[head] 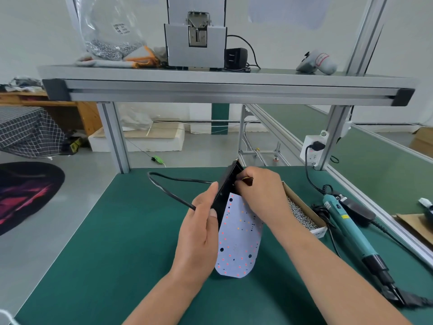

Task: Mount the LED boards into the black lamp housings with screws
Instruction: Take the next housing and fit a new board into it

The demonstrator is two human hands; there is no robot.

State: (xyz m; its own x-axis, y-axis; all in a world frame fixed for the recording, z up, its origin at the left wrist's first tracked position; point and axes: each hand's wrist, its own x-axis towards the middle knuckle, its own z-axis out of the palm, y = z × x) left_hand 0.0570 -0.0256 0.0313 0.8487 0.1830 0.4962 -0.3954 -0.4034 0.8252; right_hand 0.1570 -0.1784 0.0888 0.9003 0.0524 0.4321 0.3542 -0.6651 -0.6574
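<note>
A black lamp housing (225,188) stands tilted on edge above the green mat, its black cable (168,192) trailing to the left. My left hand (199,233) grips the housing's left side. A white LED board (239,240) dotted with red and orange LEDs hangs out of the housing's lower end. My right hand (260,195) reaches into the top of the housing, fingers pinched on the board's upper edge, with a small brass-coloured part (246,178) showing at the fingertips. A cardboard box of silver screws (302,213) lies just right of my right hand.
A teal electric screwdriver (349,228) with a black cord lies on the green mat (112,242) at the right. A power strip (312,150) hangs on the aluminium post. On the shelf above stand a screw feeder machine (195,41), a bag of screws (110,46) and gloves.
</note>
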